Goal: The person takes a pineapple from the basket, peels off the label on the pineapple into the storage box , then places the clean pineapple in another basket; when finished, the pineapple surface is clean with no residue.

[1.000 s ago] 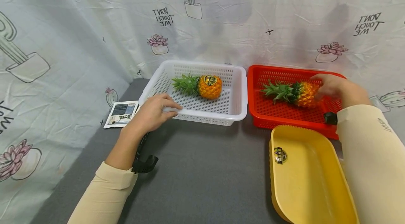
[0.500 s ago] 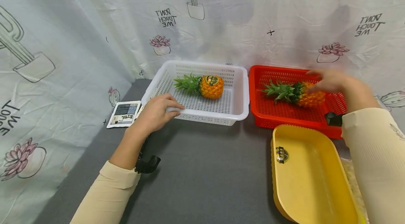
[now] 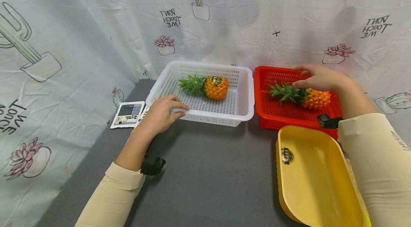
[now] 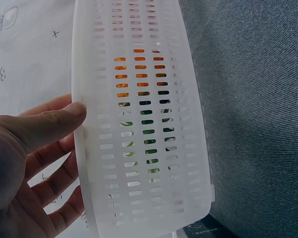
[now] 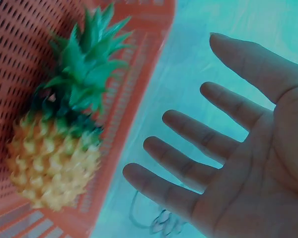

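My left hand holds the near left rim of a white plastic basket; in the left wrist view the thumb lies over the rim with the fingers behind it. A small pineapple with a round label lies in that basket, its green crown to the left. My right hand hovers with spread fingers over the red basket, holding nothing. Beneath it a second pineapple lies on its side in the red basket; the right wrist view shows this pineapple apart from the fingers.
A yellow tray stands in front of the red basket, a black and gold sticker inside it. Beside my left hand lies a white packet on the grey table. A printed curtain hangs close behind the baskets.
My right hand has let go of the pineapple in the red basket, lifted off and moved left above it. The left hand keeps its hold on the white rim.
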